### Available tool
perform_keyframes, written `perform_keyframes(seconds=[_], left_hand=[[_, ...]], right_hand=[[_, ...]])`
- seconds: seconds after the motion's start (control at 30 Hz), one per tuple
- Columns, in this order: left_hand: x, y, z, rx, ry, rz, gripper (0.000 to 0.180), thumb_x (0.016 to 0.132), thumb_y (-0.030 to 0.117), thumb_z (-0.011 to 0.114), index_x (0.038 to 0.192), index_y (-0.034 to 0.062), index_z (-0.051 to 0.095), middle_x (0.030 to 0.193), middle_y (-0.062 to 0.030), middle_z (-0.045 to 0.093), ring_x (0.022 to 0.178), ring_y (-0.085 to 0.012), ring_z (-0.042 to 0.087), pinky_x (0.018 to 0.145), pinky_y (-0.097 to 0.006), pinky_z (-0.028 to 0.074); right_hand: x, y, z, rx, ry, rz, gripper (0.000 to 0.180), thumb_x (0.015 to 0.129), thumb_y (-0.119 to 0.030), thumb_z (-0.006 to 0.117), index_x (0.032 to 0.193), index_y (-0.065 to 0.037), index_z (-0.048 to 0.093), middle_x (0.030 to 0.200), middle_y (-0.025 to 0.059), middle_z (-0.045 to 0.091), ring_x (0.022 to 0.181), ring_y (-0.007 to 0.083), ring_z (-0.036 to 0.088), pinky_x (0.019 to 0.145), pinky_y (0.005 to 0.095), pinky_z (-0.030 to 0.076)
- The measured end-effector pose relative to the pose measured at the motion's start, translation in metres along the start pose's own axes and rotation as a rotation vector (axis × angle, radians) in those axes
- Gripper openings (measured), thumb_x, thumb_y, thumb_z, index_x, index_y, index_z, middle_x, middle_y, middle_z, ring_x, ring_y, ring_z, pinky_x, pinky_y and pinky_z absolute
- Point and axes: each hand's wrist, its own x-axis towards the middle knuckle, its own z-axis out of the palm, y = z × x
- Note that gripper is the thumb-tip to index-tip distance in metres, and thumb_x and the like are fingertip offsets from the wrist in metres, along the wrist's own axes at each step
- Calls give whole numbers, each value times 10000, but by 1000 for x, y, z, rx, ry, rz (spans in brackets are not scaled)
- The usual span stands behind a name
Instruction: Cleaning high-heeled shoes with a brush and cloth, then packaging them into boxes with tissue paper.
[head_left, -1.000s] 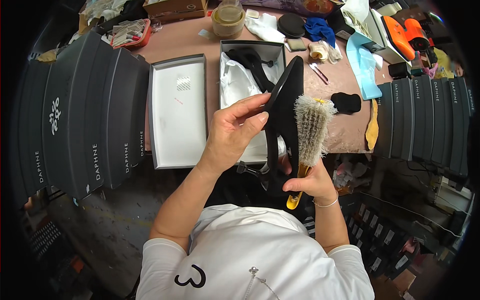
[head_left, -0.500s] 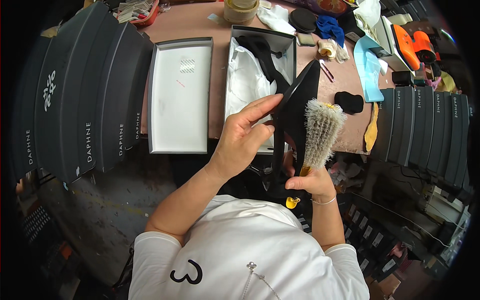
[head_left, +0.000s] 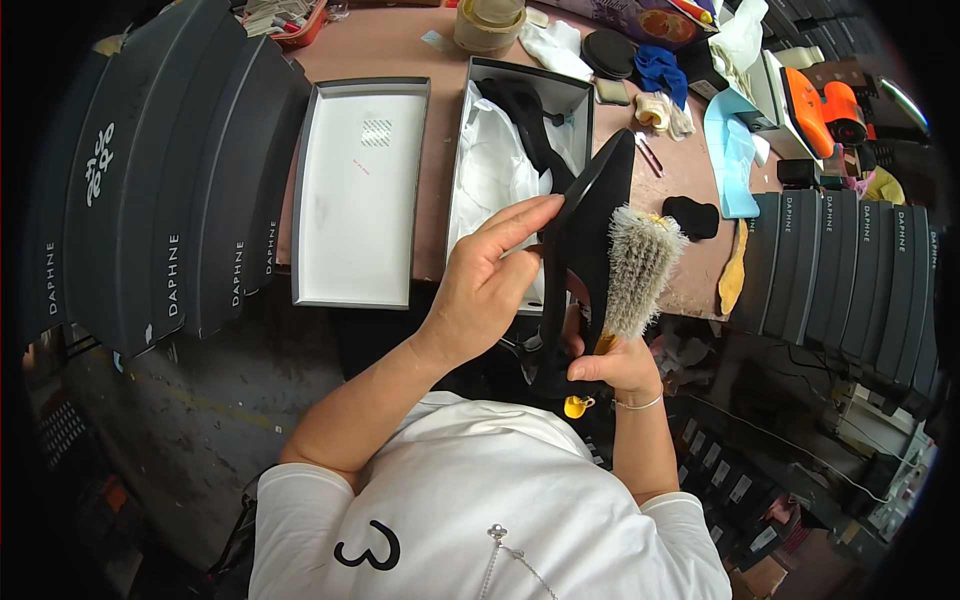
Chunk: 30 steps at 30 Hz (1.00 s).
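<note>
- Left hand (head_left: 490, 275) holds a black high-heeled shoe (head_left: 583, 230) up over the near edge of the table (head_left: 400, 50); fingers (head_left: 520, 215) lie stretched along the shoe's side, thumb pressed on the near face, so the hand is clamped on the shoe.
- Shoe stands nearly upright, pointed toe up and tilted to the right, heel end down near the person's chest.
- Right hand (head_left: 615, 365) is closed around the yellow handle of a brush (head_left: 635, 270); fingers wrapped tight, handle end poking out below the fist.
- Brush bristles are pale grey and face the shoe's right side; bristles and shoe look to be touching or just beside each other, cannot tell which.
- A thin bracelet (head_left: 640, 403) sits on the right wrist.
- Behind the shoe, an open shoe box (head_left: 580, 100) on the table holds white tissue paper (head_left: 490, 170) and a second black shoe (head_left: 525, 115).
- Left of it lies the box lid (head_left: 355, 190), white inside, upturned.
- Stacks of dark grey shoe boxes (head_left: 160, 180) stand at the left; more dark boxes (head_left: 850, 270) at the right.
- Far table edge: a tape roll (head_left: 490, 20), a blue cloth (head_left: 660, 70), a black round pad (head_left: 610, 50), an orange tool (head_left: 825, 100).
- A small black pad (head_left: 693, 217) lies on the table just right of the brush.
</note>
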Motion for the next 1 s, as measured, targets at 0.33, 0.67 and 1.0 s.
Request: perform_keyframes(seconds=[0.33, 0.67, 1.0], left_hand=[[-1, 0, 3, 34, 7, -10, 403, 935, 49, 536, 1322, -62, 509, 1360, -149, 489, 1000, -92, 577, 824, -208, 492], [1, 8, 2, 20, -5, -70, 439, 867, -40, 503, 1305, -64, 525, 1387, -169, 466, 1096, -156, 579, 888, -262, 512], [3, 34, -11, 743, -59, 194, 276, 796, -15, 616, 1066, -70, 632, 963, -161, 675, 846, -228, 692, 758, -296, 556]], right_hand=[[-2, 3, -1, -15, 9, 14, 779, 633, -191, 895, 1278, 0, 503, 787, -11, 504, 785, 142, 506, 900, 355, 436], [-3, 2, -2, -41, 0, -5, 773, 643, -187, 889, 1286, -4, 501, 789, -9, 506, 793, 140, 512, 906, 360, 440], [-4, 6, -6, -33, -13, 3, 636, 652, -173, 890, 1175, -15, 563, 825, -2, 566, 822, 141, 567, 924, 371, 479]])
